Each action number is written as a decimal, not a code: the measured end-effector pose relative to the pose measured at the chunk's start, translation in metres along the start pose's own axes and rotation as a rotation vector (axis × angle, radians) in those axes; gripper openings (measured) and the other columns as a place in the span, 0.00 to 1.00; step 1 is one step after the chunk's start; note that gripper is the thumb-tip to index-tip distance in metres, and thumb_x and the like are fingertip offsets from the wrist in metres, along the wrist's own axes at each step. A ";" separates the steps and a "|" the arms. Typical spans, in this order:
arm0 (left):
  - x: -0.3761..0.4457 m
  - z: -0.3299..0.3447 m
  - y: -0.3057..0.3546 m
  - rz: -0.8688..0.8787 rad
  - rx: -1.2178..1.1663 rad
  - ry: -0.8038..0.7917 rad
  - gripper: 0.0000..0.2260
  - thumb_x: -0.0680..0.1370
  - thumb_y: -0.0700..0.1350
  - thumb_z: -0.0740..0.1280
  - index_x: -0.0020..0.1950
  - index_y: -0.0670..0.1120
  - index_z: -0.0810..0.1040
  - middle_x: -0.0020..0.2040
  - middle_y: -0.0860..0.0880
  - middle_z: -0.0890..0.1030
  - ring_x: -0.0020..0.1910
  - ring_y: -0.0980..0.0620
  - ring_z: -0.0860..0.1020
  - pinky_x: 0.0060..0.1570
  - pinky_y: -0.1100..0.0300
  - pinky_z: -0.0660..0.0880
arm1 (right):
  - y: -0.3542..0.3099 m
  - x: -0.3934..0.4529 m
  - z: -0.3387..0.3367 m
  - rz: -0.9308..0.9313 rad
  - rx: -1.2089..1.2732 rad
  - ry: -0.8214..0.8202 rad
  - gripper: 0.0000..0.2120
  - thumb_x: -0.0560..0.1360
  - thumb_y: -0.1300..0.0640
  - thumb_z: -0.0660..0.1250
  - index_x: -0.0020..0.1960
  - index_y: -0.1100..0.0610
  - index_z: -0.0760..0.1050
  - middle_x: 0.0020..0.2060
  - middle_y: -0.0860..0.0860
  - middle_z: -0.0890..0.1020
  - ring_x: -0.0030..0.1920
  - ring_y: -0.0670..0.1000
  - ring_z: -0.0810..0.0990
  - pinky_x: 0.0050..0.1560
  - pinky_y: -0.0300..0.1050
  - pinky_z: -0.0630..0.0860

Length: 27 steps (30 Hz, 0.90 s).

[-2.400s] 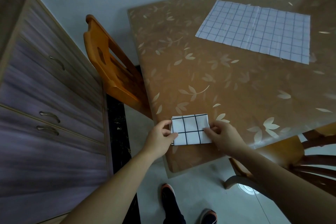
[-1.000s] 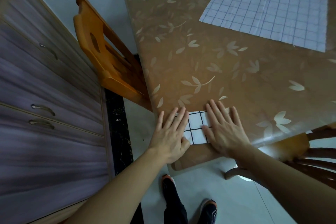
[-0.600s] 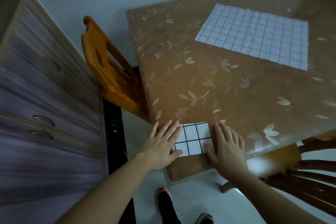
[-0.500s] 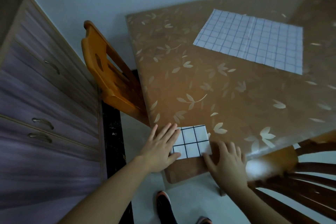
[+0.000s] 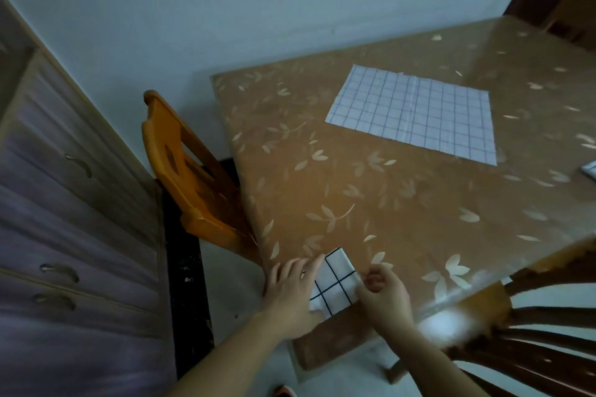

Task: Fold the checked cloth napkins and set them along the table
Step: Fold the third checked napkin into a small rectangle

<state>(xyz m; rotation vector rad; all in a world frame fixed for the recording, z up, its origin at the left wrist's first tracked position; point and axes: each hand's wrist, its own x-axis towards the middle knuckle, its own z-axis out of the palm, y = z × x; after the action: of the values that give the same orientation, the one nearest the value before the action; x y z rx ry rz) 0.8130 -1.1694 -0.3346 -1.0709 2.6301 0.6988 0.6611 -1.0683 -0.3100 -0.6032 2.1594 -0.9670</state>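
Folded napkin: a small checked cloth napkin [image 5: 333, 284], already folded down to a few squares, lies at the near left corner of the bench [image 5: 387, 203], its near edge at or just over the bench edge.
Left hand: the left hand [image 5: 290, 293] lies flat on the napkin's left side, fingers [image 5: 301, 271] straight and slightly spread, pressing it down.
Right hand: the right hand [image 5: 383, 295] is at the napkin's right edge with fingers curled; it seems to pinch that edge, though blur leaves this unsure.
Unfolded napkin: a second checked napkin [image 5: 416, 113] lies spread flat toward the far side of the bench, well apart from the hands, untouched.
Right edge: a pale scrap [image 5: 589, 169] shows at the bench's right edge; what it is I cannot tell.
Done: one napkin looks nearly finished.
Left: judging from this, its final crease and placing, then folding the spread napkin and setting both along the bench.
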 end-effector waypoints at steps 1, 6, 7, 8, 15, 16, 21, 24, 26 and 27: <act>0.002 -0.002 0.001 -0.004 -0.054 0.029 0.43 0.73 0.59 0.66 0.77 0.58 0.40 0.77 0.52 0.54 0.76 0.49 0.52 0.74 0.46 0.49 | -0.007 0.001 -0.002 -0.006 0.034 -0.007 0.09 0.72 0.62 0.68 0.45 0.49 0.74 0.43 0.50 0.81 0.43 0.50 0.80 0.42 0.43 0.77; 0.018 -0.019 0.014 -0.125 -0.733 0.058 0.46 0.66 0.59 0.73 0.77 0.58 0.49 0.73 0.55 0.61 0.72 0.51 0.61 0.71 0.48 0.63 | -0.051 0.010 -0.039 -0.197 0.033 -0.239 0.14 0.72 0.66 0.66 0.53 0.51 0.75 0.46 0.51 0.80 0.43 0.52 0.82 0.41 0.42 0.80; 0.021 -0.023 0.020 -0.167 -0.985 -0.017 0.44 0.68 0.54 0.75 0.76 0.56 0.53 0.71 0.53 0.65 0.69 0.51 0.67 0.67 0.50 0.69 | -0.058 0.014 -0.049 -0.218 0.010 -0.287 0.16 0.72 0.67 0.66 0.55 0.51 0.75 0.47 0.52 0.79 0.44 0.53 0.82 0.42 0.43 0.81; 0.023 -0.027 0.026 -0.204 -1.168 -0.084 0.38 0.69 0.48 0.76 0.74 0.52 0.61 0.68 0.51 0.71 0.64 0.51 0.74 0.63 0.51 0.74 | -0.063 0.019 -0.058 -0.229 -0.006 -0.311 0.17 0.72 0.68 0.65 0.56 0.51 0.75 0.48 0.53 0.79 0.45 0.54 0.82 0.44 0.45 0.81; 0.040 -0.034 0.072 -0.356 -1.433 0.010 0.08 0.73 0.45 0.74 0.51 0.47 0.81 0.47 0.47 0.86 0.47 0.46 0.84 0.49 0.50 0.81 | -0.050 0.050 -0.087 -0.055 0.075 -0.271 0.15 0.74 0.53 0.70 0.60 0.52 0.74 0.48 0.51 0.83 0.45 0.50 0.84 0.39 0.41 0.80; 0.043 -0.032 0.080 -0.399 -1.439 0.054 0.06 0.75 0.45 0.73 0.51 0.47 0.81 0.46 0.48 0.86 0.45 0.47 0.84 0.46 0.52 0.81 | -0.040 0.053 -0.090 -0.008 0.035 -0.309 0.16 0.74 0.52 0.71 0.60 0.53 0.74 0.47 0.52 0.83 0.42 0.51 0.84 0.37 0.42 0.80; 0.064 -0.015 0.129 -0.562 -1.445 0.182 0.06 0.77 0.46 0.70 0.53 0.47 0.81 0.46 0.47 0.85 0.44 0.46 0.84 0.43 0.52 0.82 | 0.008 0.069 -0.121 0.120 0.094 -0.391 0.15 0.73 0.58 0.71 0.59 0.57 0.74 0.39 0.54 0.83 0.28 0.47 0.80 0.25 0.38 0.72; 0.076 -0.003 0.160 -0.670 -1.519 0.259 0.07 0.80 0.46 0.66 0.56 0.46 0.79 0.48 0.45 0.85 0.47 0.42 0.84 0.49 0.44 0.81 | 0.025 0.082 -0.132 0.113 0.051 -0.534 0.10 0.73 0.59 0.70 0.54 0.56 0.78 0.42 0.51 0.85 0.38 0.49 0.84 0.42 0.46 0.83; 0.081 0.004 0.173 -0.730 -1.520 0.333 0.10 0.79 0.43 0.66 0.61 0.46 0.77 0.51 0.44 0.84 0.48 0.41 0.83 0.49 0.43 0.81 | 0.033 0.095 -0.133 0.068 0.054 -0.528 0.10 0.73 0.61 0.69 0.54 0.56 0.77 0.45 0.51 0.86 0.44 0.52 0.85 0.48 0.52 0.83; 0.081 0.006 0.177 -0.763 -1.504 0.365 0.14 0.78 0.41 0.67 0.64 0.46 0.74 0.53 0.44 0.82 0.49 0.42 0.82 0.47 0.44 0.81 | 0.034 0.101 -0.133 0.042 0.047 -0.516 0.10 0.73 0.61 0.68 0.54 0.56 0.77 0.46 0.50 0.85 0.45 0.52 0.85 0.48 0.52 0.83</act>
<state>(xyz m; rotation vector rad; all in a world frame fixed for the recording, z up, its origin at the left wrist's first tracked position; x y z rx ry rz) 0.6311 -1.1050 -0.3083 -2.4054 1.1875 2.4227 0.4914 -1.0508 -0.3117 -0.6945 1.6801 -0.7375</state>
